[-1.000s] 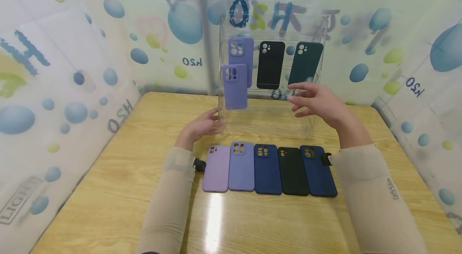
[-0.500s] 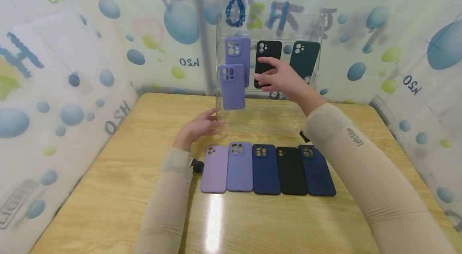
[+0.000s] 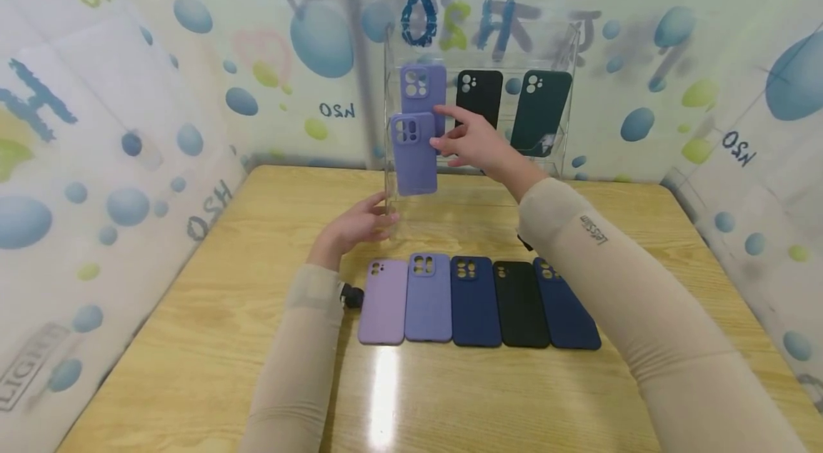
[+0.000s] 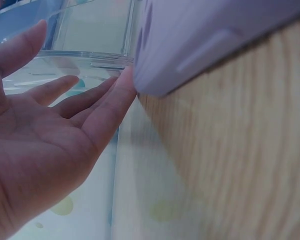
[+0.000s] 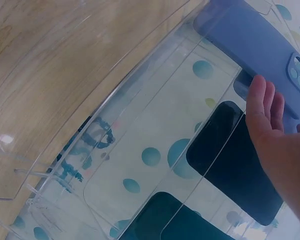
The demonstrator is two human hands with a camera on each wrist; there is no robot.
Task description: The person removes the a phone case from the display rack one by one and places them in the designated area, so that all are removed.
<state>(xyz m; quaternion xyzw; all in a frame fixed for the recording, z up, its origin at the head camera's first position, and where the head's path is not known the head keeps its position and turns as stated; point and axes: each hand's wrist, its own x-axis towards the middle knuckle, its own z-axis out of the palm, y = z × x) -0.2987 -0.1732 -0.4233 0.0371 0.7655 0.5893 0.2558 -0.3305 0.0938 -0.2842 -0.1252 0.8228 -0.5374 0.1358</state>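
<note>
A clear plastic display stand point(image 3: 476, 213) stands on the table, bearing phone cases. My left hand point(image 3: 356, 224) is at its lower left side, with loosely extended fingers and the fingertips against the clear plastic in the left wrist view point(image 4: 50, 130). My right hand point(image 3: 476, 142) reaches to the stand's left part. Its fingertips are right at the edge of the lower lavender phone case point(image 3: 414, 163), fingers slightly bent and not wrapped round it. Behind that stands another lavender phone case point(image 3: 427, 81). A black phone case point(image 3: 479, 92) is partly covered by my right hand.
A dark green phone case point(image 3: 540, 113) leans at the stand's right. In front lie a pink-lilac case point(image 3: 383, 303), a lavender case point(image 3: 429, 299), a navy case point(image 3: 476, 303), a black case point(image 3: 522, 306) and another navy case point(image 3: 569, 314), partly under the right sleeve.
My right hand has moved left from the dark green case, past the black case, to the lower lavender case. My left hand has stayed at the stand's side.
</note>
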